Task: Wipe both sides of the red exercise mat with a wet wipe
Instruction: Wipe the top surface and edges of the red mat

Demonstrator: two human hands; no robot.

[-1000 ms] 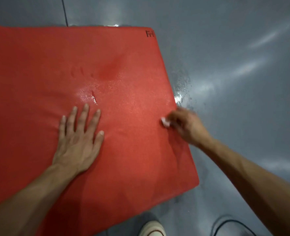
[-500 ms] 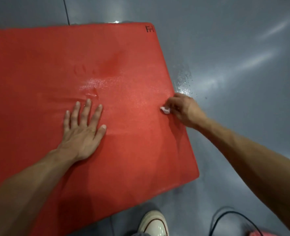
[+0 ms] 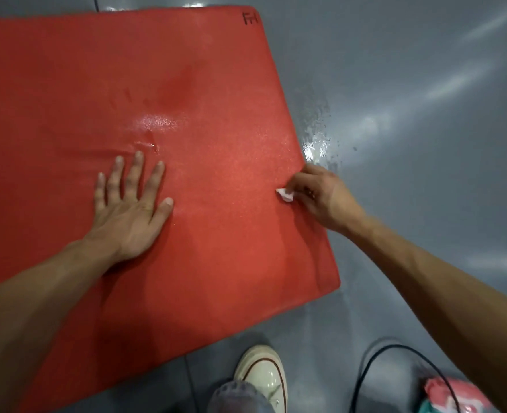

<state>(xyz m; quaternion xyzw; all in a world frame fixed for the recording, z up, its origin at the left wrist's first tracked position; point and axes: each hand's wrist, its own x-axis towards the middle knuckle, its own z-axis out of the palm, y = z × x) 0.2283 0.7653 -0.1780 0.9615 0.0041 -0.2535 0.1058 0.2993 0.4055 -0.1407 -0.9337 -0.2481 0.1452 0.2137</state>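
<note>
On the floor (image 3: 425,84), red mat (image 3: 216,70) lies flat. Your left hand (image 3: 127,216) presses it, fingers straight; right hand (image 3: 320,195) pinches wet wipe (image 3: 285,195) at mat's rt edge. Step: wiping upper side. Next, prob.: sweep wipe inward w/ steady pressure; flip comes later.

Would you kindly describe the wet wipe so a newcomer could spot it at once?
Start at the large red foam exercise mat on the grey floor and follow its right edge. There the right hand pinches a small crumpled white wet wipe, the only white thing on the mat.
</note>
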